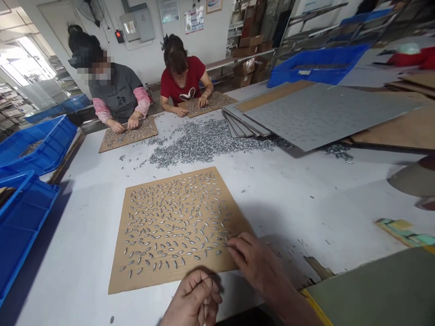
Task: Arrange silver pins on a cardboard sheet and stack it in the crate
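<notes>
A brown cardboard sheet (117, 271) lies in front of me, covered with rows of small silver spindle-shaped metal pieces (175, 264). At the sheet's right edge, my right hand (254, 262) has its thumb and forefinger pinched at one of these pieces. My left hand (195, 296) is just off the near edge of the sheet, its fingers curled together; whatever they hold, if anything, is hidden. Beyond the board, a large loose heap of the same metal pieces (200, 142) spreads over the white table (84, 217).
Two people across the table bend over similar boards (131, 134). Blue bins stand at left (20, 235) and back right (316, 65). A grey panel (326, 113) rests on stacked sheets at right. Green-and-yellow blocks (404, 231) lie near the right edge.
</notes>
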`<action>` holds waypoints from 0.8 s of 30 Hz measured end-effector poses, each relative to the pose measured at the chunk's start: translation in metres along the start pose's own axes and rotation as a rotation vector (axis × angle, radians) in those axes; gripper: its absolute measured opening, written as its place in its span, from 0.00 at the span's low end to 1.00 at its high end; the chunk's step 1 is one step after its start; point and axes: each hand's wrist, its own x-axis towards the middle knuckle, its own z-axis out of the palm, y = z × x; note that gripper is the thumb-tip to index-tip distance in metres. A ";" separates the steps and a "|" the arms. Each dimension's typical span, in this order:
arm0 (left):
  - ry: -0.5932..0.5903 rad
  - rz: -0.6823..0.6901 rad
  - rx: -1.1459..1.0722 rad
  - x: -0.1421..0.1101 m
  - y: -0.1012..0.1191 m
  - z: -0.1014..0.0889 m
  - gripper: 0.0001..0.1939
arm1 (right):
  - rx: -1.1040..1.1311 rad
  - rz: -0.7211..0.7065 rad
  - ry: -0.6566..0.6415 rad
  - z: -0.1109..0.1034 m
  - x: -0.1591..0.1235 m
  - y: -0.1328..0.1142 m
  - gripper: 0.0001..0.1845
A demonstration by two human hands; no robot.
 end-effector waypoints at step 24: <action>-0.162 -0.236 -0.387 0.007 -0.003 0.031 0.25 | 0.167 -0.273 -0.018 0.004 -0.065 -0.049 0.11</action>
